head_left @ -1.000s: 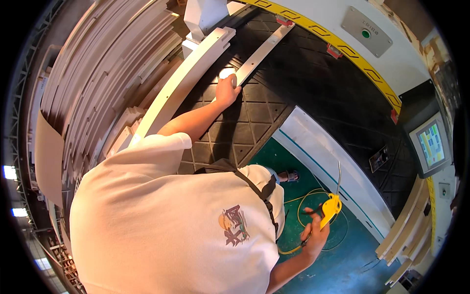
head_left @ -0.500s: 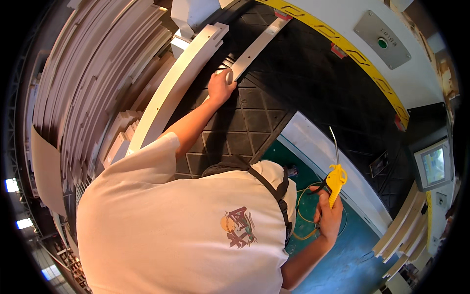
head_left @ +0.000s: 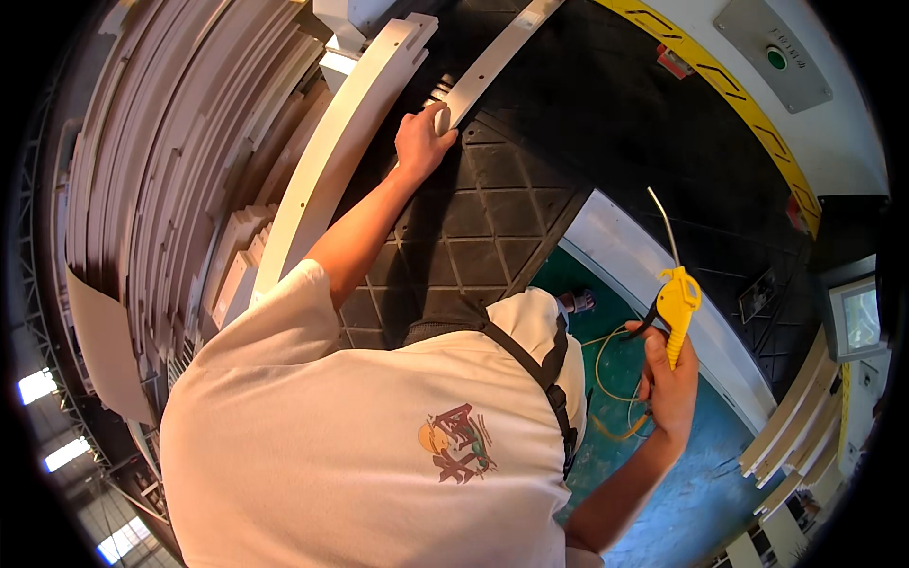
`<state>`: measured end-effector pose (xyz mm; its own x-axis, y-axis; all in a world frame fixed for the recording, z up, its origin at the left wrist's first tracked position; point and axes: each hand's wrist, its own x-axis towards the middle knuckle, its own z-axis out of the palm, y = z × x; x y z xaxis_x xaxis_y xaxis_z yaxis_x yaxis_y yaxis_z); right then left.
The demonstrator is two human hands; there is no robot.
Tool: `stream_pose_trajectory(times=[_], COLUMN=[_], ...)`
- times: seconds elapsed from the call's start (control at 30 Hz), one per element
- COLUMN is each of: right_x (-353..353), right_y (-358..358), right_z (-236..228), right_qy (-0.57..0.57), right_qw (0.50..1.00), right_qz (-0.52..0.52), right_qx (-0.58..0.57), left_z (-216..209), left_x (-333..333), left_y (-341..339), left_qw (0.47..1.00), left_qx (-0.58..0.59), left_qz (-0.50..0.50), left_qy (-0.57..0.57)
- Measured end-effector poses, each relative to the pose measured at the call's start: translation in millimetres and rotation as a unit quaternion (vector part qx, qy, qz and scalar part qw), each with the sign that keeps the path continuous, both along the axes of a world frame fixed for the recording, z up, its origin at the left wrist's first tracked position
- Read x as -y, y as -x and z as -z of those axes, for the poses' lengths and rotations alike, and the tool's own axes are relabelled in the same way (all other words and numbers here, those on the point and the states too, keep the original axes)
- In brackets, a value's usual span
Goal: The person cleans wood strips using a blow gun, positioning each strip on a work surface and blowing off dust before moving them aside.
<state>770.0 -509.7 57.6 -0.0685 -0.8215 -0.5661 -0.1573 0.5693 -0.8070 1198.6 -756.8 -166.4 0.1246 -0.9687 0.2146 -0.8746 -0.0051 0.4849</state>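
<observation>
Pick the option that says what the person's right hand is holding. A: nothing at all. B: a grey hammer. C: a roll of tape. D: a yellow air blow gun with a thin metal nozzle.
D: the right hand grips a yellow air blow gun with its thin nozzle pointing up and a yellow hose trailing below, while the left hand rests on the end of a pale flat strip on the black mat.

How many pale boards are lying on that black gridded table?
2. A long curved board lies along the black table's left edge; a straight narrow strip lies beside it, the left hand gripping its near end. The person's body may hide others.
</observation>
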Motion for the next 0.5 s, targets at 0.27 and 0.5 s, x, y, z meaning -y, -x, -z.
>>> stream_pose_trajectory(times=[0.27,0.5], right_x=[24,72], right_y=[-13,-50], right_z=[-15,-47], right_qy=[0.028,0.185], right_qw=[1.0,0.957], right_qz=[-0.013,0.169], right_qx=[-0.005,0.145], left_z=[7,15], left_x=[0,2], left_y=[-5,-8], left_qw=[1.0,1.0], left_qx=[-0.006,-0.003], left_qz=[-0.007,-0.013], left_qy=[-0.006,0.005])
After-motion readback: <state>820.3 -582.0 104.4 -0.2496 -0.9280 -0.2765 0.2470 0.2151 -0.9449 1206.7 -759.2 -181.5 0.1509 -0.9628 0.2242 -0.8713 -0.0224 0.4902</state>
